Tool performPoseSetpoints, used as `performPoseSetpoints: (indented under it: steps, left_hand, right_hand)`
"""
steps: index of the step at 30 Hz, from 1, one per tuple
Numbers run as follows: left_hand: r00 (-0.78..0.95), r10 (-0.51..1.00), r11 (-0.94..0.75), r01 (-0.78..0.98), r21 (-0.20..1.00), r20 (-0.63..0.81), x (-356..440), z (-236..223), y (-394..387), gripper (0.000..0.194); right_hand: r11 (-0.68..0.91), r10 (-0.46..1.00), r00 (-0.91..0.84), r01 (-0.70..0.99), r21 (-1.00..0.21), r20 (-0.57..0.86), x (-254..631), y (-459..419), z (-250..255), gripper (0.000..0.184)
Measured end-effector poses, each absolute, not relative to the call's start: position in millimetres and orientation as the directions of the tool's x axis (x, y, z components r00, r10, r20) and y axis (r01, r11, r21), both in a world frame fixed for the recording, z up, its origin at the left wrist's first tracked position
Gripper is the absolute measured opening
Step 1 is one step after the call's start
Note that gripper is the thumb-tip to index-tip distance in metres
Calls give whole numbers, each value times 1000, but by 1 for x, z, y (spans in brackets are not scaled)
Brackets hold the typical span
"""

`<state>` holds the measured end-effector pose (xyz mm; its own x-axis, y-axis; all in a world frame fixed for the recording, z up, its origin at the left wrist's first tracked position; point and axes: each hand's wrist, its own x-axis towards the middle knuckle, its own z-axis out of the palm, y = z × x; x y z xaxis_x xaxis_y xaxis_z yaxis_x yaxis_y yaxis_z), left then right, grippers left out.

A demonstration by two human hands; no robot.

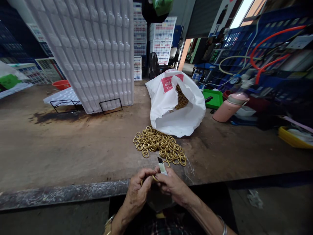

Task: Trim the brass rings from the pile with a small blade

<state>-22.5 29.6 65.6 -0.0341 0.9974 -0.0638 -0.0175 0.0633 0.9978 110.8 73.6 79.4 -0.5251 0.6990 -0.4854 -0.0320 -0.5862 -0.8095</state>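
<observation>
At the near edge of the table my left hand [137, 191] is closed, its thumb and fingers pinching a brass-coloured ring [155, 178]. A bit of gold also shows between its thumb and forefinger. My right hand [176, 188] is closed beside it, fingertips close to the same ring. From its fingers a small knife [162, 167] sticks up, with a dark blade and a pale wrapped handle. Just beyond both hands lies a loose heap of brass-coloured rings [158, 143]. Behind the heap, a torn white sack [176, 125] lies open with more rings inside.
Clear ribbed plastic trays [97, 58] stand upright in a wire holder [111, 106] at the back left. An orange bowl [61, 85] is further left. A pink bottle [228, 107] and green tray [214, 98] stand right of the sack. A yellow tray [294, 138] lies far right.
</observation>
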Motion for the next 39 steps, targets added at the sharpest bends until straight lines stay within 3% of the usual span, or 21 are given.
performPoseSetpoints:
  steps: [5, 9, 14, 20, 29, 39]
  left_hand:
    - [-60, 998, 23, 38, 999, -20, -23, 65, 28, 16]
    - [-55, 998, 43, 9, 999, -43, -21, 64, 28, 17]
    - [-112, 992, 65, 54, 996, -59, -20, 65, 30, 17]
    - [-102, 994, 56, 76, 996, -48, -21, 61, 32, 17]
    - [-78, 991, 111, 35, 993, -108, -20, 56, 32, 20]
    - [43, 955, 298, -121, 947, -295, -21, 56, 31, 32]
  right_hand:
    - [-596, 689, -530, -27, -802, -494, 109, 72, 77, 22]
    - [-510, 744, -481, 37, -859, -463, 108, 73, 69, 21]
    - [-231, 874, -382, 220, -948, -301, 112, 77, 59, 30]
    - [53, 921, -373, 406, -912, -112, 108, 74, 61, 29]
    - [68, 930, -352, 442, -894, -103, 105, 74, 54, 24]
    - [16, 914, -382, 373, -928, -138, 106, 73, 55, 25]
